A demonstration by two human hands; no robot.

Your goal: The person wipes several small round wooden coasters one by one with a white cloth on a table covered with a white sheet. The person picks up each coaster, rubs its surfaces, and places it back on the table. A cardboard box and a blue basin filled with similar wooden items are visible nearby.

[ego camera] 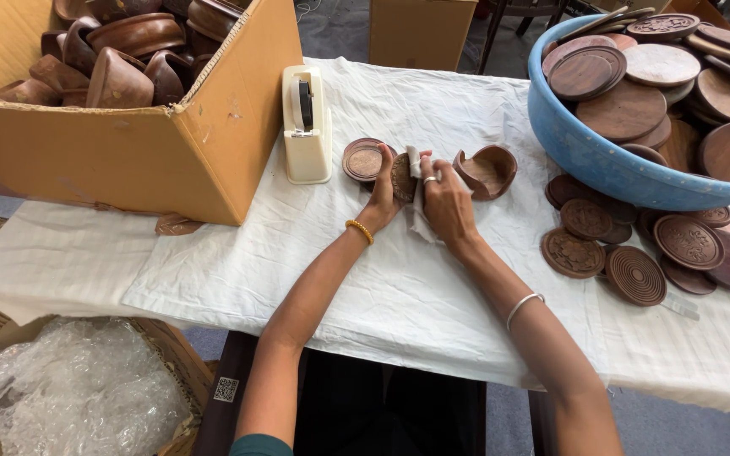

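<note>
i'm looking down at a table (399,304) draped in wrinkly white cloth. grey floor (340,29) behind it, dark chair legs (500,25) too.

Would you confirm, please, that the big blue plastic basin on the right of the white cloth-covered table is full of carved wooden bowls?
Not quite: in the head view the big blue plastic basin holds round flat wooden discs, not bowls. It does sit on the right of the white cloth-covered table.

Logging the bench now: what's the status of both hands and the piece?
Left hand holds carved wooden disc on edge. Right hand presses white cloth against it. Open wooden holder just beyond, apart.
</note>
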